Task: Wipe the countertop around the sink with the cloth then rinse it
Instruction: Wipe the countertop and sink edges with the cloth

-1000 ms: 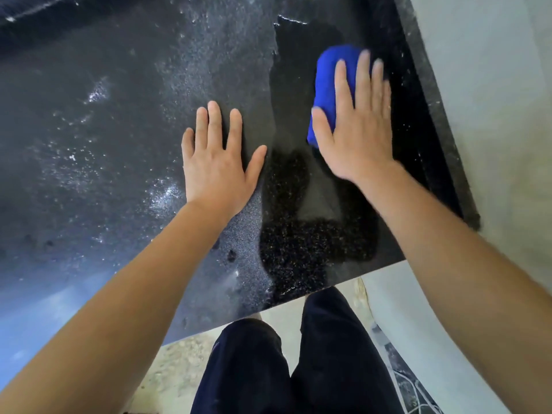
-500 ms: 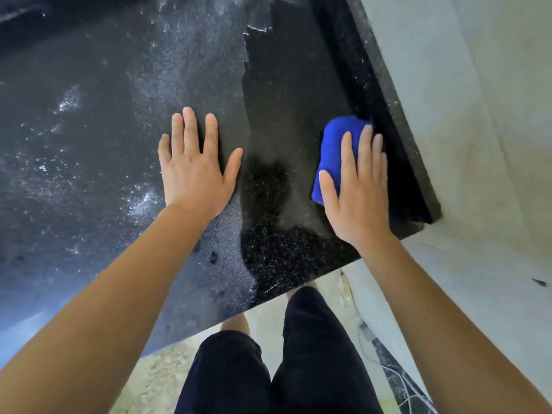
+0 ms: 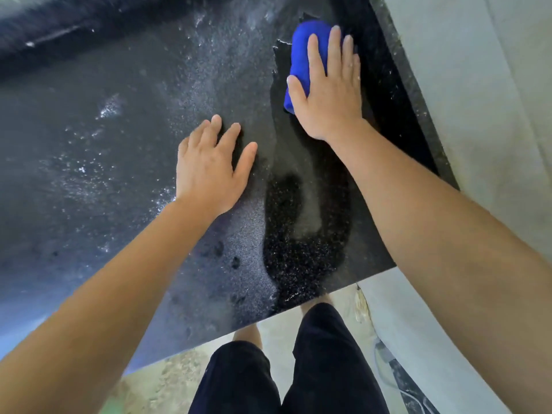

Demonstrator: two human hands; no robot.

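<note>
The hands lie flat: the right hand (image 3: 328, 94) presses straight fingers on a folded bright blue cloth (image 3: 301, 55) at the frame's upper right, the left hand (image 3: 209, 171) rests open on the speckled black stone tabletop (image 3: 104, 144).

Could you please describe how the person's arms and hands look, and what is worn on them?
The left hand and right hand are bare: no gloves, rings, watch or bracelet show. The left forearm and right forearm are bare too, with no sleeve in view. Lower down, the person wears dark navy shorts.
</note>
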